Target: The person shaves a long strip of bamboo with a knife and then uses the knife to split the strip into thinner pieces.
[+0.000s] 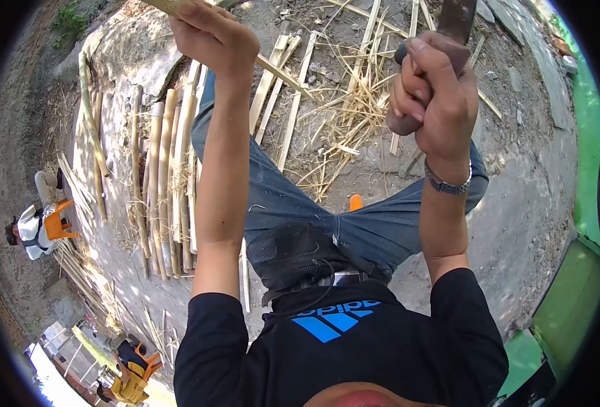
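— Black shirt (354, 353) is seen closest, at the bottom edge. What is held beyond it?

— Leftmost, split bamboo poles (168, 183) are laid on the ground. Next, a bamboo strip (283, 73) is clenched in the left hand (212, 34), fingers fully closed round it. Farther right, a knife handle (403, 123) is wrapped tight in the right hand (435, 95), with the blade (457, 19) raised.

— What could go wrong?

— A glancing stroke could be carried into the gripping fingers or the jeans (280, 197) beneath. Splinters might also be driven in.

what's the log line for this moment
left hand grips pale split bamboo strip | right hand grips dark-handled metal blade | bamboo poles lie by left leg
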Action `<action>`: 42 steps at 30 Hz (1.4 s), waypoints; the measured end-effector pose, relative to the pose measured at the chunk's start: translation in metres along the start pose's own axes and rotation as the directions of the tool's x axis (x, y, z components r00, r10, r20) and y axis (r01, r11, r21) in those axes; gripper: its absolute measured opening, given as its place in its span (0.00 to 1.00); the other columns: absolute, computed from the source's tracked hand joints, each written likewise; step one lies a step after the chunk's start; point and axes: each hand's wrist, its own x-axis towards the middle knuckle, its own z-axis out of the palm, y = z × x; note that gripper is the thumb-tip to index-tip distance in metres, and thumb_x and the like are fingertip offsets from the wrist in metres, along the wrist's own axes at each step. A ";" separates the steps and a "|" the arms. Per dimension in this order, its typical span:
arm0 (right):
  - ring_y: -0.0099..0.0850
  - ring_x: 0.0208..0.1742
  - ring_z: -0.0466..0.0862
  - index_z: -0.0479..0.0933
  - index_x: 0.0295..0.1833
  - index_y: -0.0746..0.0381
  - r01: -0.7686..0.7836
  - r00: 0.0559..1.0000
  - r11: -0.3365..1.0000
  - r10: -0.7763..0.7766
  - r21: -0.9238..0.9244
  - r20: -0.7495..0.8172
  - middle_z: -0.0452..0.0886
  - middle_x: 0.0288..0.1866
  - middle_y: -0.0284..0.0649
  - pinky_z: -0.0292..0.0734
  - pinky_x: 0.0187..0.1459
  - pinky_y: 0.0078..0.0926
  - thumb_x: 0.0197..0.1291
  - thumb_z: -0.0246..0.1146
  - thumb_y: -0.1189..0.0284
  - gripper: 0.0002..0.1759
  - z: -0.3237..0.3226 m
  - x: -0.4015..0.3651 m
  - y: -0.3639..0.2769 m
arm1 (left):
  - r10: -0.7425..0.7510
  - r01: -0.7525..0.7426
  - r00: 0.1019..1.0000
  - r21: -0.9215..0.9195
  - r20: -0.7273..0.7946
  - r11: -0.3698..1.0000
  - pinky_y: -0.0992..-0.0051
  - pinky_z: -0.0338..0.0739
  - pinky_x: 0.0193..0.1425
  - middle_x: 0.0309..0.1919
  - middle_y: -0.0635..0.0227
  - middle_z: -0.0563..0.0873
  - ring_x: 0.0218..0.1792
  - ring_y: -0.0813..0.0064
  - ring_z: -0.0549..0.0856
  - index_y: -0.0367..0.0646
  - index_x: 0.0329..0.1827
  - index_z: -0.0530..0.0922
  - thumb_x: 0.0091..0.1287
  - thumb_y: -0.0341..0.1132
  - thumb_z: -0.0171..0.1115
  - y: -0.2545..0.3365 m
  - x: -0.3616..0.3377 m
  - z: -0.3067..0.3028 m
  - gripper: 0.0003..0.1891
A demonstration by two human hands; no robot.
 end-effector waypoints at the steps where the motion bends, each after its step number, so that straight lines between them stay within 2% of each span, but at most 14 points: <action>1: 0.17 0.14 0.64 0.66 0.30 0.58 0.147 0.987 0.989 -0.147 0.010 0.062 0.64 0.17 0.28 0.64 0.18 0.24 0.70 0.59 0.73 0.14 0.011 0.001 -0.013 | -0.004 0.004 1.000 -0.003 -0.001 1.000 0.82 0.61 0.13 0.13 0.77 0.62 0.11 0.85 0.64 0.46 0.27 0.60 0.80 0.62 0.39 -0.001 -0.001 0.000 0.30; 6: 0.16 0.15 0.67 0.67 0.27 0.59 0.342 0.937 0.921 -0.319 0.187 -0.141 0.66 0.15 0.27 0.62 0.17 0.22 0.69 0.62 0.76 0.16 0.047 -0.017 0.074 | -0.005 0.004 1.000 0.022 0.022 1.000 0.82 0.61 0.13 0.13 0.78 0.62 0.11 0.86 0.64 0.47 0.26 0.60 0.82 0.59 0.38 0.003 -0.002 0.011 0.29; 9: 0.39 0.26 0.81 0.77 0.25 0.67 -0.246 0.947 0.591 0.317 -0.768 -0.059 0.80 0.22 0.47 0.76 0.35 0.38 0.57 0.66 0.67 0.15 -0.045 -0.048 0.298 | 0.227 -0.234 0.972 0.167 0.060 0.958 0.82 0.60 0.15 0.12 0.78 0.61 0.11 0.86 0.65 0.47 0.24 0.60 0.84 0.56 0.35 -0.002 0.003 0.022 0.29; 13: 0.21 0.15 0.69 0.76 0.34 0.63 -0.742 0.658 0.600 0.736 -0.300 -0.157 0.70 0.19 0.29 0.60 0.15 0.28 0.64 0.64 0.69 0.09 -0.072 -0.065 0.324 | 0.161 -0.168 0.985 0.164 0.053 0.972 0.80 0.59 0.15 0.12 0.77 0.62 0.11 0.85 0.64 0.47 0.25 0.60 0.83 0.57 0.35 -0.012 -0.002 0.017 0.29; 16: 0.13 0.13 0.58 0.63 0.26 0.53 -0.913 0.396 0.331 0.860 0.239 0.322 0.58 0.16 0.19 0.58 0.20 0.20 0.71 0.57 0.70 0.17 -0.086 -0.048 0.279 | 0.053 -0.066 0.996 0.195 0.074 0.979 0.71 0.60 0.20 0.14 0.71 0.68 0.15 0.76 0.69 0.40 0.30 0.66 0.84 0.51 0.40 -0.026 0.003 0.009 0.26; 19: 0.13 0.13 0.59 0.62 0.27 0.51 -0.821 0.513 -0.002 0.438 0.571 0.738 0.59 0.16 0.18 0.61 0.22 0.20 0.73 0.54 0.69 0.17 -0.076 -0.026 0.220 | 0.125 -0.133 0.991 0.287 0.047 0.949 0.67 0.64 0.23 0.16 0.66 0.71 0.16 0.67 0.72 0.36 0.33 0.70 0.83 0.52 0.40 -0.023 0.004 0.022 0.27; 22: 0.14 0.13 0.62 0.66 0.28 0.52 -0.602 0.798 0.688 0.533 0.405 0.282 0.60 0.16 0.20 0.66 0.22 0.24 0.68 0.62 0.71 0.15 -0.031 -0.002 0.106 | 0.099 -0.112 0.993 0.290 0.060 0.951 0.70 0.62 0.21 0.13 0.70 0.68 0.15 0.72 0.69 0.40 0.29 0.67 0.84 0.54 0.37 -0.015 0.002 0.025 0.29; 24: 0.17 0.13 0.65 0.71 0.31 0.56 -0.200 0.978 0.949 0.180 0.242 0.103 0.64 0.17 0.25 0.67 0.20 0.26 0.66 0.65 0.72 0.12 -0.012 0.010 0.045 | 0.116 -0.128 0.991 0.266 0.062 0.955 0.74 0.60 0.19 0.11 0.73 0.65 0.13 0.78 0.66 0.44 0.24 0.63 0.84 0.56 0.34 -0.013 0.011 0.032 0.31; 28: 0.18 0.14 0.60 0.62 0.27 0.57 0.430 0.873 0.888 -0.454 0.162 0.175 0.58 0.17 0.26 0.64 0.23 0.26 0.73 0.55 0.74 0.17 0.006 0.026 0.000 | 0.322 -0.306 0.946 0.377 0.020 0.874 0.70 0.62 0.23 0.11 0.74 0.63 0.13 0.75 0.64 0.44 0.22 0.62 0.84 0.55 0.33 -0.030 0.023 0.027 0.32; 30: 0.18 0.14 0.65 0.67 0.26 0.59 0.388 0.906 0.855 -0.422 0.344 0.028 0.64 0.16 0.26 0.66 0.20 0.26 0.66 0.64 0.75 0.16 0.009 0.018 0.053 | 0.120 -0.113 0.993 0.379 0.007 0.919 0.69 0.61 0.22 0.17 0.74 0.65 0.16 0.77 0.65 0.41 0.26 0.72 0.82 0.59 0.42 -0.036 0.020 0.018 0.32; 33: 0.22 0.18 0.73 0.67 0.22 0.61 0.008 0.985 0.972 -0.048 -0.237 -0.164 0.69 0.16 0.34 0.70 0.25 0.31 0.61 0.65 0.74 0.17 -0.042 -0.024 0.283 | 0.155 -0.143 0.988 0.339 -0.008 0.930 0.73 0.59 0.19 0.15 0.76 0.65 0.14 0.81 0.64 0.46 0.22 0.67 0.82 0.58 0.43 -0.034 0.022 0.024 0.31; 34: 0.24 0.20 0.74 0.71 0.24 0.64 -0.314 0.936 0.734 0.346 -0.602 -0.066 0.71 0.17 0.37 0.71 0.27 0.31 0.59 0.65 0.74 0.14 -0.067 -0.046 0.315 | 0.155 -0.146 0.988 0.333 0.000 0.932 0.73 0.59 0.19 0.15 0.76 0.65 0.14 0.81 0.64 0.46 0.22 0.67 0.82 0.58 0.43 -0.029 0.019 0.023 0.31; 36: 0.21 0.14 0.65 0.69 0.27 0.57 -0.812 0.575 0.523 0.791 -0.258 -0.206 0.66 0.17 0.29 0.59 0.17 0.25 0.64 0.65 0.73 0.15 -0.094 -0.072 0.359 | 0.056 -0.078 0.995 0.287 0.085 0.955 0.69 0.62 0.23 0.11 0.73 0.63 0.13 0.74 0.64 0.44 0.22 0.62 0.84 0.56 0.32 -0.019 0.019 0.024 0.32; 42: 0.13 0.13 0.60 0.69 0.32 0.52 -0.776 0.620 0.475 0.698 0.416 0.358 0.58 0.17 0.19 0.63 0.21 0.23 0.69 0.58 0.73 0.11 -0.056 -0.021 0.215 | 0.253 -0.254 0.966 0.381 0.054 0.889 0.66 0.62 0.22 0.11 0.70 0.66 0.13 0.71 0.67 0.44 0.19 0.62 0.84 0.57 0.31 -0.028 0.026 0.027 0.34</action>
